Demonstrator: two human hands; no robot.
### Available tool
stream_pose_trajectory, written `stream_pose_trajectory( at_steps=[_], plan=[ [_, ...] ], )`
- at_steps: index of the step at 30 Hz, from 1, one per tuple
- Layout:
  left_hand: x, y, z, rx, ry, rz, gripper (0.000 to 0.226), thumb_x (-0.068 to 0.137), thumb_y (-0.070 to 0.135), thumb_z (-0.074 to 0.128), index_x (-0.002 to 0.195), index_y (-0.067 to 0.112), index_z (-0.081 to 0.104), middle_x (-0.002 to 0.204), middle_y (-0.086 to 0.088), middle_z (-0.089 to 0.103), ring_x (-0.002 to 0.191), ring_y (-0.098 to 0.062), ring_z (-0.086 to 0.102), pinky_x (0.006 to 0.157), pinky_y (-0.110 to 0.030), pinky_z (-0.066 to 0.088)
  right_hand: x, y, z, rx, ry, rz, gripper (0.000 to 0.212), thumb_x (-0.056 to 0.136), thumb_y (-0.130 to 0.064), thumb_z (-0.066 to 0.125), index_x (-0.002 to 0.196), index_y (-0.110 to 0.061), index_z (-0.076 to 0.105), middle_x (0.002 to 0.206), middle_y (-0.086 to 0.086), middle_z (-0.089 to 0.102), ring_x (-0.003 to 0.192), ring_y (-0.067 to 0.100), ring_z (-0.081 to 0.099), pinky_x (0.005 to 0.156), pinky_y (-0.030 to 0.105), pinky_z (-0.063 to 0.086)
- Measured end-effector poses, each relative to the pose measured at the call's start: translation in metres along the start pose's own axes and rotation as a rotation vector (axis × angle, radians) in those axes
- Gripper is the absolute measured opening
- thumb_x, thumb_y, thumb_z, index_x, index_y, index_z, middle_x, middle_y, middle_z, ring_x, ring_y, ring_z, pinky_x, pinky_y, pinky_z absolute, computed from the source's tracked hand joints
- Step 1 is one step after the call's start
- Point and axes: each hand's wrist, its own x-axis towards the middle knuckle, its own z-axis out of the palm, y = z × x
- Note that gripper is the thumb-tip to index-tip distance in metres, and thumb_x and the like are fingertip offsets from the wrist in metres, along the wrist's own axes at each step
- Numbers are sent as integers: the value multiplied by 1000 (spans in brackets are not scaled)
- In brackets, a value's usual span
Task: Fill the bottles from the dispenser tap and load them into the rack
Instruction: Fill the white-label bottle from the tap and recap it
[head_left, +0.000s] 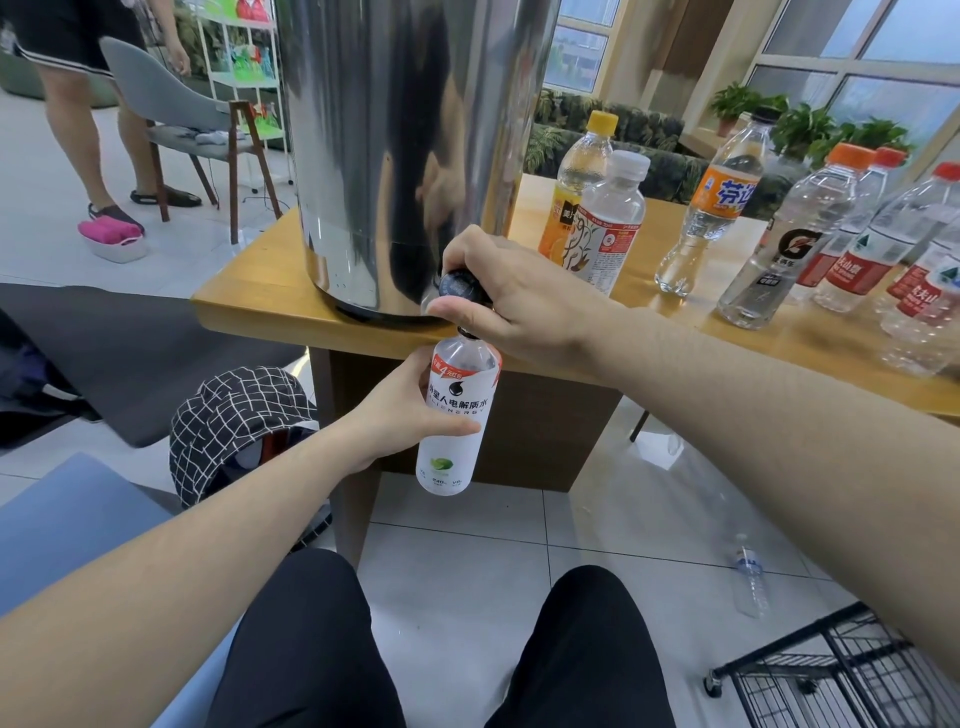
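both hands work at the front edge of the wooden table (249, 296): the left hand (400, 410) curls round a clear plastic bottle with a white label (457, 410), held upright just under the edge with its mouth at the spout. the right hand (498, 296) grips the black tap knob (460, 286) of the tall shiny steel dispenser (395, 145) near the table's corner. capped clear bottles (613, 218) stand along the tabletop to the right, and a black wire rack (841, 670) sits on the floor.

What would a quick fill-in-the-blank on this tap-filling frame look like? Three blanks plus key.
1. The left hand holds the white-labelled bottle directly under the ____.
2. The right hand grips the black tap knob on the steel ____.
3. The wire rack stands on the ____.

Missing words: tap; dispenser; floor
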Motion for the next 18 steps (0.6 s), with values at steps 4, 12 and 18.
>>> stream_pose_trajectory(
  at_steps=[4, 12, 18],
  plan=[
    [0, 0, 0, -4, -5, -4, 78, 74, 26, 88, 133, 36, 38, 126, 11, 60, 118, -11, 55, 102, -36, 45, 1, 0, 0, -3, -4, 0, 34, 100, -43, 51, 108, -10, 48, 93, -3, 48, 77, 5, 38, 71, 13, 36],
    [-1, 1, 1, 2, 1, -2, 78, 74, 26, 88, 132, 36, 38, 128, 9, 59, 119, -12, 55, 102, -37, 45, 0, 0, 1, -8, -11, 12, 33, 100, -44, 50, 109, -12, 47, 94, -3, 49, 75, 6, 39, 70, 12, 36],
    [-1, 0, 1, -5, -3, 2, 78, 74, 26, 88, 134, 34, 39, 126, 10, 60, 118, -10, 56, 101, -37, 46, 2, -1, 1, -9, -16, 14, 33, 100, -44, 50, 108, -12, 48, 94, -3, 48, 76, 6, 39, 71, 14, 36]
  ],
)
